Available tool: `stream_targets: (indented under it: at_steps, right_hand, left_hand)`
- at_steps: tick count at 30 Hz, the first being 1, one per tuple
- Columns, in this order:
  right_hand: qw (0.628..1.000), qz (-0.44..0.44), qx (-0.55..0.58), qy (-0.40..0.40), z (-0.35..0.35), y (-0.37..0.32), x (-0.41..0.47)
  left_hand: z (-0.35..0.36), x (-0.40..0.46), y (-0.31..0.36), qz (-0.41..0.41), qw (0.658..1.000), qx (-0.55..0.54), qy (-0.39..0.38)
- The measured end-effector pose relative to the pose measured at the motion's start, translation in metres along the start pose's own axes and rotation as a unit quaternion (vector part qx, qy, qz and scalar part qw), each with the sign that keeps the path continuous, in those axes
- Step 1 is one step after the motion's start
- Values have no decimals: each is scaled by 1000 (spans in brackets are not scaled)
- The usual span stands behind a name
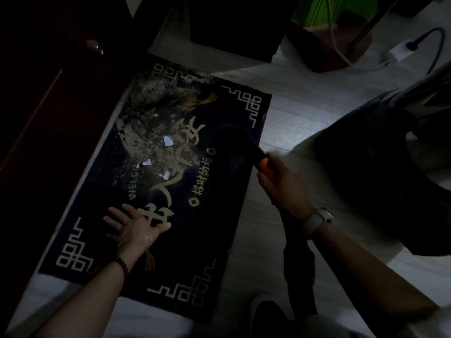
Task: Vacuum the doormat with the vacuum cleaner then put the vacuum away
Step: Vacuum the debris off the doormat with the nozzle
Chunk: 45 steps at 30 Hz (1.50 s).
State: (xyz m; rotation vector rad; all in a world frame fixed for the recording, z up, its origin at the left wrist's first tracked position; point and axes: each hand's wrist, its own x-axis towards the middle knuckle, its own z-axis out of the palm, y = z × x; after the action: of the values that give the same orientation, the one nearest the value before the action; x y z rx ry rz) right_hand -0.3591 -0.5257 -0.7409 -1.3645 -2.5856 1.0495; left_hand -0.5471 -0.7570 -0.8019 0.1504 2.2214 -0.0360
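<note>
1. Your left hand [136, 224] lies flat, fingers spread, pressing the near end of the doormat [156, 181] on the floor [305, 113].
2. Your right hand [283, 189] grips the vacuum cleaner [262, 161] by its orange handle; its dark nozzle rests on the mat's right side.
3. Farther on, dust and paper scraps [168, 140] cover the mat's middle.

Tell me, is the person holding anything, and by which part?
The right hand grips a handheld vacuum cleaner by its handle, just behind the orange section. The left hand holds nothing; it lies flat on the doormat.
</note>
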Motion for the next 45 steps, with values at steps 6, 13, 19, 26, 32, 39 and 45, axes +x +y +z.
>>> stream_targets:
  at_steps: [6, 13, 19, 26, 32, 39, 45]
  right_hand:
    - [993, 61, -26, 101, -35, 1, 57]
    - [996, 67, -34, 44, -27, 4, 45]
    - [999, 49, -18, 7, -5, 15, -16]
    - [996, 36, -27, 83, -36, 1, 2]
    - [997, 45, -50, 48, -20, -6, 29]
    - [996, 0, -85, -21, 7, 4, -51]
    - [994, -68, -77, 23, 6, -19, -30]
  left_hand:
    - [0, 1, -2, 1, 1000, 12, -9]
    - [0, 1, -1, 1, 1000, 9, 1]
    - [-1, -1, -3, 9, 1000, 7, -2]
    - [0, -3, -3, 11, 1000, -4, 1]
    - [1, 0, -4, 4, 1000, 8, 8]
    - [2, 1, -3, 6, 1000, -1, 8]
    - [3, 1, -4, 10, 1000, 1, 13]
